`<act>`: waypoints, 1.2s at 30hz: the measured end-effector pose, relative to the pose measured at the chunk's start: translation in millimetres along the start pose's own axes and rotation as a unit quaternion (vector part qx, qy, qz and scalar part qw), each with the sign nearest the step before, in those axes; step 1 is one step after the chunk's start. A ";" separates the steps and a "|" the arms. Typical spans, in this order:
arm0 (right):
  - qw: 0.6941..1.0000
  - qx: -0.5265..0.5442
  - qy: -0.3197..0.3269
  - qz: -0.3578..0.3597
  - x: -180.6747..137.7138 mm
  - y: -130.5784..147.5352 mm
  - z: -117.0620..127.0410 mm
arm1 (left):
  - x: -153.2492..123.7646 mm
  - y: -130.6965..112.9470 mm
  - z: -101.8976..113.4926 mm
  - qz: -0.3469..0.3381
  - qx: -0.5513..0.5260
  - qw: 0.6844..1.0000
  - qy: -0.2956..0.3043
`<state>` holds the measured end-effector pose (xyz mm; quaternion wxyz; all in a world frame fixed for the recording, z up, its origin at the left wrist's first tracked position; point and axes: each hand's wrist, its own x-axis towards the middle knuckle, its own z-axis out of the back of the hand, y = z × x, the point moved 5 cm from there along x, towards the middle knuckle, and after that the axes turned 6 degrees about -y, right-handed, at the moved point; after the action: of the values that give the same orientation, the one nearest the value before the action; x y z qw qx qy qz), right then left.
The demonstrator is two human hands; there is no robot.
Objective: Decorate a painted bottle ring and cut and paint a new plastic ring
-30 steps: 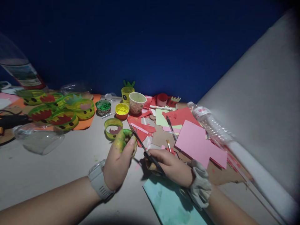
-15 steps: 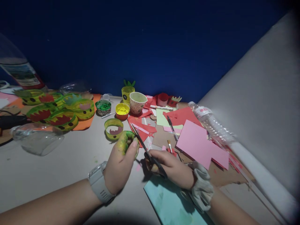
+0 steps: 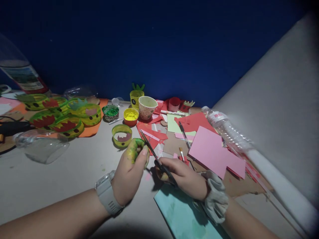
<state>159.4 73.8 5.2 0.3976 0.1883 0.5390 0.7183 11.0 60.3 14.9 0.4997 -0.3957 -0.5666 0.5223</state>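
Observation:
My left hand (image 3: 132, 172), with green and yellow paint on its fingers, is closed in a pinch; whatever lies between thumb and fingers is hidden. In my right hand (image 3: 180, 174) is a pair of scissors (image 3: 152, 149) with dark handles, its blades pointing up and left past my left fingertips. Just beyond my left hand stands a yellow-green painted ring (image 3: 121, 141) with a dark red jagged paper piece inside. A light blue-green sheet or book (image 3: 184, 212) lies under my right forearm.
Green paint (image 3: 111, 113) and yellow paint (image 3: 131, 115) stand in small cups near a patterned paper cup (image 3: 147, 109). Several painted rings (image 3: 92, 121) sit on orange paper at left. Pink paper (image 3: 206, 149), a paintbrush (image 3: 181, 153) and a plastic bottle (image 3: 229, 132) lie at right.
The whole view has shifted slightly. Both hands keep nearly the same pose, with the scissors still beside my left fingertips.

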 end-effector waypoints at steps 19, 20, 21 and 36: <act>1.000 -0.010 0.000 0.008 0.3 1.5 -0.4 | 0.8 0.2 1.1 0.013 -0.002 1.000 -0.023; 1.000 -0.014 0.002 0.009 0.2 0.7 -0.3 | 1.0 0.2 0.8 0.015 0.000 1.000 -0.023; 1.000 -0.018 0.003 0.011 0.0 -0.1 -0.1 | 1.3 0.5 0.4 0.018 -0.001 1.000 -0.022; 0.999 -0.037 0.004 0.019 0.0 2.0 0.2 | 1.6 0.5 -0.1 0.001 0.006 1.000 -0.014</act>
<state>158.8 73.7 7.1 0.3887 0.1806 0.5100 0.7457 10.8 62.0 14.7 0.4933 -0.3859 -0.5701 0.5317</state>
